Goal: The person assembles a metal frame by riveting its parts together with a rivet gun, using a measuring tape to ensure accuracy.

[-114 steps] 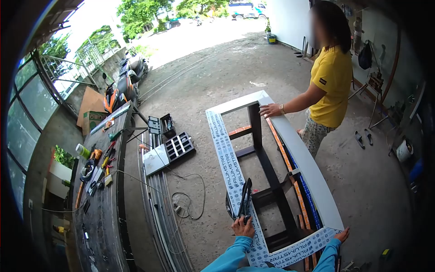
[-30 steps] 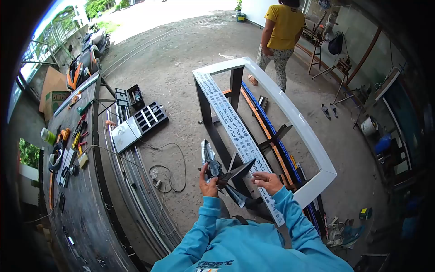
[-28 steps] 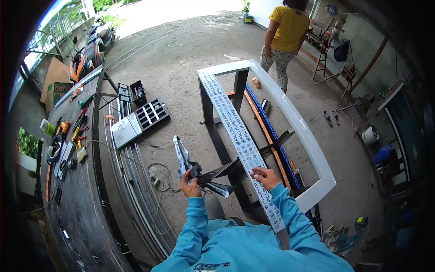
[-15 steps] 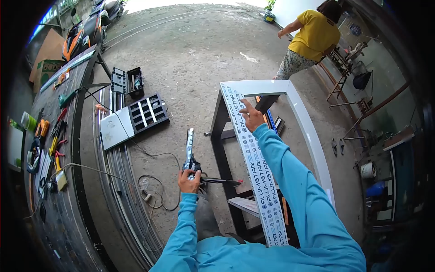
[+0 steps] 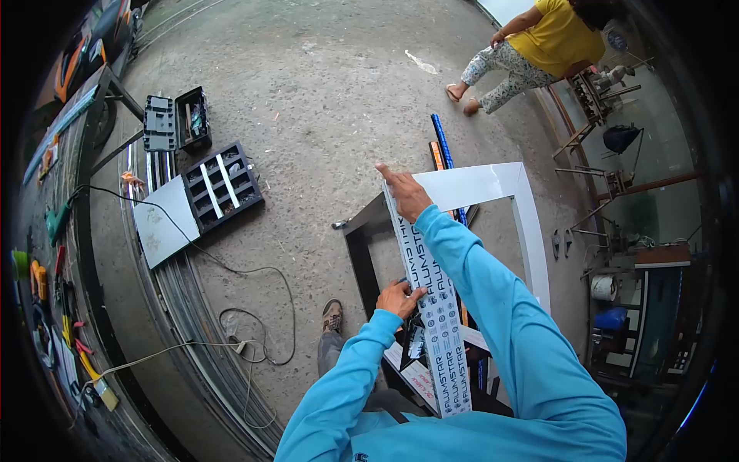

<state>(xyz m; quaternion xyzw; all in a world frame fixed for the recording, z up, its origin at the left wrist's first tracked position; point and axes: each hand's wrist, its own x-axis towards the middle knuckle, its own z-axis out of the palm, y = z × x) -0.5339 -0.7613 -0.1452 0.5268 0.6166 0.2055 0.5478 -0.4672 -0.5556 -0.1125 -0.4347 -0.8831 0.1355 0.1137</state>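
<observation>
A white frame (image 5: pixel 462 185) with dark sides stands tilted in front of me, and a strip printed ALUMSTAR (image 5: pixel 440 331) runs along its near-left side. My right hand (image 5: pixel 406 194) grips the far-left corner, with one finger stretched past the edge. Beside the strip, my left hand (image 5: pixel 399 299) is closed round a black and silver tool (image 5: pixel 416 339), largely hidden by the hand and frame; its thumb lies at the strip's edge.
At left, a workbench (image 5: pixel 85 262) carries hand tools. An open toolbox (image 5: pixel 192 119), a compartment case (image 5: pixel 227 189), metal bars and a cable (image 5: pixel 289 308) lie on the floor. A person in yellow (image 5: pixel 558 42) is at upper right, near a rack.
The frame has turned and tilted. My left hand has moved right with the tool, from over the floor to the frame's edge. My right hand has shifted to the corner. The person has stepped.
</observation>
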